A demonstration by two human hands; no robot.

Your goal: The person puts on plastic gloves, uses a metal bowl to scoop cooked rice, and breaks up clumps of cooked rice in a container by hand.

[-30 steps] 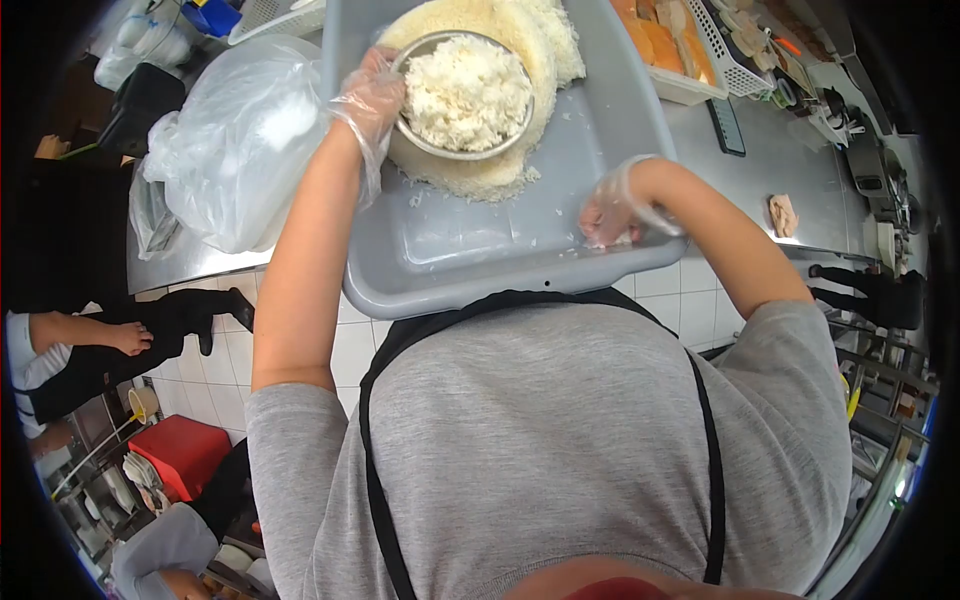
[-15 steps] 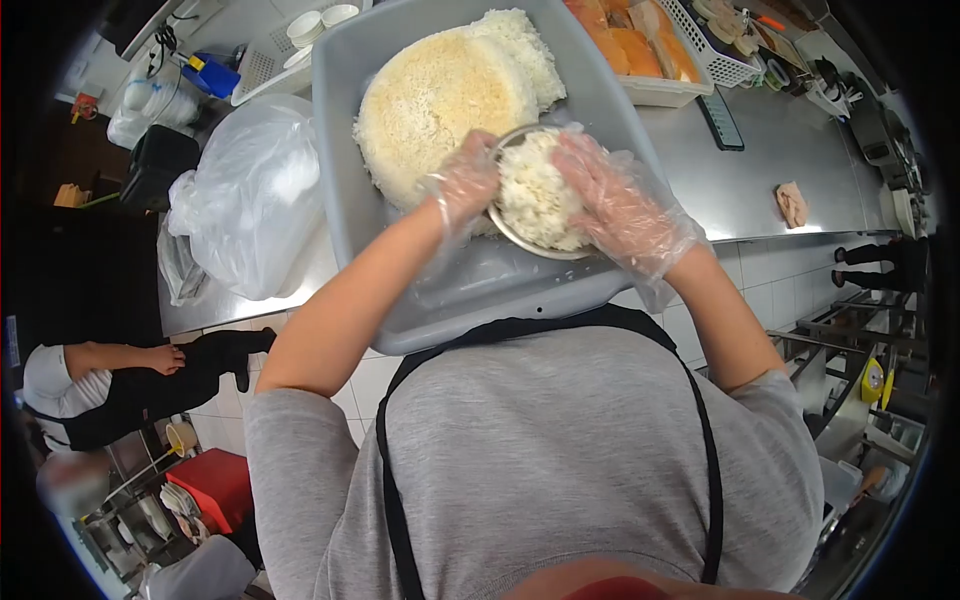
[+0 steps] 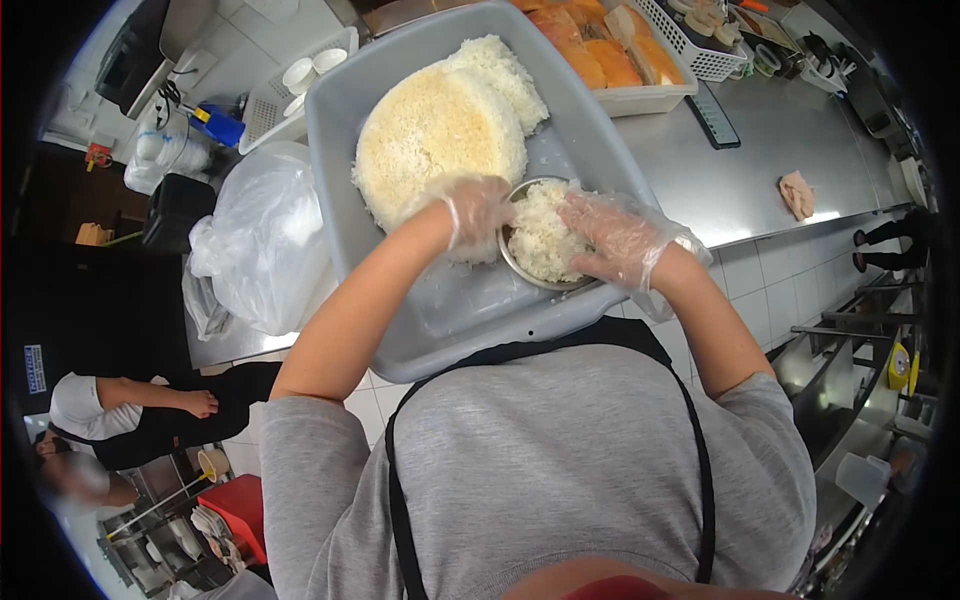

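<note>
A grey plastic tub (image 3: 440, 355) holds a large round cake of cooked rice (image 3: 435, 125), yellowish on top, with looser rice (image 3: 500, 80) behind it. In the tub's near right part is a metal bowl (image 3: 515, 265) heaped with white rice (image 3: 545, 232). My left hand (image 3: 468, 212), in a clear plastic glove, is at the bowl's left rim beside the rice cake; its fingers are partly hidden. My right hand (image 3: 618, 238), gloved too, lies on the right side of the heaped rice with fingers spread.
A clear plastic bag (image 3: 265, 240) lies left of the tub. Behind right are a container of orange-topped pieces (image 3: 640, 98), a phone (image 3: 712, 115) and a crumpled cloth (image 3: 797, 195). A person (image 3: 150, 400) is at the far left.
The view has shifted, so the tub's near edge sits lower. My left hand has moved off the bowl's rim toward the rice cake. My right hand has drawn slightly right over the rice.
</note>
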